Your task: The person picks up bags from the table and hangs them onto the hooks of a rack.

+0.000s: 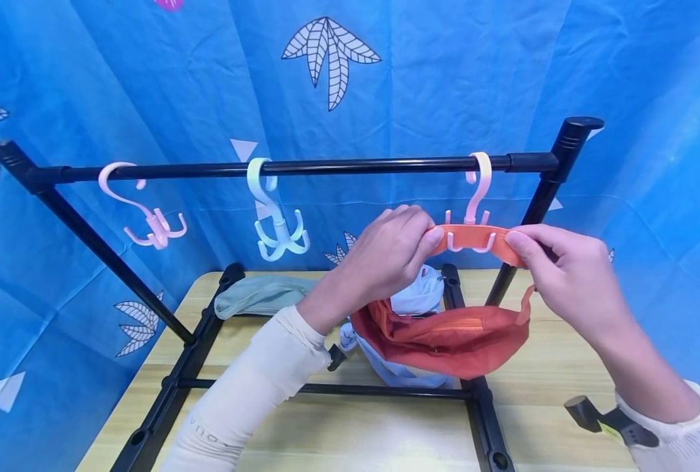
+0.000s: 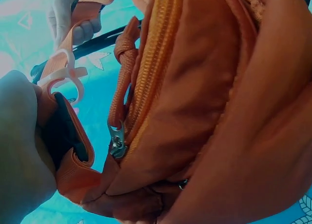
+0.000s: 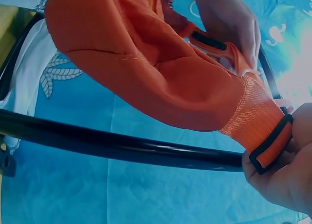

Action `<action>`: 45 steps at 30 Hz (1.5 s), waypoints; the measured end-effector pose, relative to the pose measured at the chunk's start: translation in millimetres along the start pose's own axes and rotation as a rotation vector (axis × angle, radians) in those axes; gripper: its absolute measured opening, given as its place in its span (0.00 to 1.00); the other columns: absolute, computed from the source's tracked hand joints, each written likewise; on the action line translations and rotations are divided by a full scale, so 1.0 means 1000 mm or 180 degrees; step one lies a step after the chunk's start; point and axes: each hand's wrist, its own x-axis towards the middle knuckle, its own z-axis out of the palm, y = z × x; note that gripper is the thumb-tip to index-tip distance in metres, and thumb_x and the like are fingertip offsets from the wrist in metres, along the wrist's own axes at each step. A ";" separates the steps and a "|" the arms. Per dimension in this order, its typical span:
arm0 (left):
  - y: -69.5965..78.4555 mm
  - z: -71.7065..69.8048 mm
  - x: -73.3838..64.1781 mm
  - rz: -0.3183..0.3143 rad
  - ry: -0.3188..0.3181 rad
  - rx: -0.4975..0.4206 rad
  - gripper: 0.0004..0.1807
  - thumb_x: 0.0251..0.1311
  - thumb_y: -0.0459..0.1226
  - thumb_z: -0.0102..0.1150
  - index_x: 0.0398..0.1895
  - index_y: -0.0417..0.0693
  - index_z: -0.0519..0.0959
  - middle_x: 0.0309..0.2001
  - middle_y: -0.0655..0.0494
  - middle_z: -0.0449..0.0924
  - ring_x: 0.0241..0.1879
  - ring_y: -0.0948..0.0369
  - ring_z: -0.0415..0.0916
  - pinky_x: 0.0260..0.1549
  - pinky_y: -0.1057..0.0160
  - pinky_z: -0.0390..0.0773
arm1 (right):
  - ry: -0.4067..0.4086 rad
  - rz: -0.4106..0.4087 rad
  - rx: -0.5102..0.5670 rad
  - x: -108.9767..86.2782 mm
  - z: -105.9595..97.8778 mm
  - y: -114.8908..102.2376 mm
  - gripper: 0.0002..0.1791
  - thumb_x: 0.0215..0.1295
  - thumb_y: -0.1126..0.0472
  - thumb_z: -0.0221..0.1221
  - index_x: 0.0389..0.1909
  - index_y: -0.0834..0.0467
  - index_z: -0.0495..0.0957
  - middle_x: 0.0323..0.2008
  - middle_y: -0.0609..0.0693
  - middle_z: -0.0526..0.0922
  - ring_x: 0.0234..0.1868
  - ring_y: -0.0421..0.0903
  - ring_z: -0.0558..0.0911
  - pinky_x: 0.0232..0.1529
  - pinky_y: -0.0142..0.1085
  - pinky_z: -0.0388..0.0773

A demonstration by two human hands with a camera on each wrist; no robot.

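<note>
Left grip (image 1: 385, 246) pinches the orange strap (image 1: 469, 237) on one side; right grip (image 1: 568, 272) pinches it on the other. Between them, strap lies among the prongs of the rightmost pink hook (image 1: 479, 191), which hangs on the black rail (image 1: 362, 167). Red-orange bag (image 1: 444, 347) hangs below, above the surface (image 1: 550, 367). Light-blue hook (image 1: 282, 231) hangs well apart, leftward.

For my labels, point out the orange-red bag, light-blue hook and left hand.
Orange-red bag (image 1: 447, 344), head view: its body.
Light-blue hook (image 1: 274, 211), head view: its stem.
Left hand (image 1: 384, 249), head view: its back.
</note>
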 end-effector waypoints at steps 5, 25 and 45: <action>0.001 0.003 0.002 -0.0214 -0.0193 -0.0270 0.16 0.82 0.47 0.41 0.40 0.51 0.76 0.33 0.58 0.75 0.38 0.64 0.71 0.39 0.65 0.73 | -0.0354 0.0450 -0.0027 0.002 -0.004 0.001 0.19 0.77 0.51 0.58 0.57 0.60 0.85 0.34 0.59 0.85 0.29 0.39 0.76 0.22 0.27 0.78; 0.002 0.020 -0.002 -0.0477 -0.0315 -0.0689 0.16 0.81 0.48 0.44 0.45 0.50 0.78 0.37 0.57 0.76 0.39 0.64 0.73 0.38 0.69 0.78 | -0.0271 0.0651 -0.0013 -0.007 0.005 0.005 0.21 0.78 0.49 0.57 0.59 0.59 0.84 0.37 0.61 0.87 0.30 0.40 0.76 0.22 0.28 0.77; 0.000 0.030 -0.021 -0.0587 -0.0308 -0.1120 0.18 0.80 0.45 0.48 0.64 0.47 0.73 0.44 0.55 0.74 0.33 0.65 0.73 0.31 0.71 0.75 | 0.0075 0.0510 0.0103 -0.027 0.015 0.018 0.15 0.75 0.54 0.62 0.56 0.57 0.86 0.30 0.49 0.83 0.24 0.37 0.75 0.18 0.29 0.70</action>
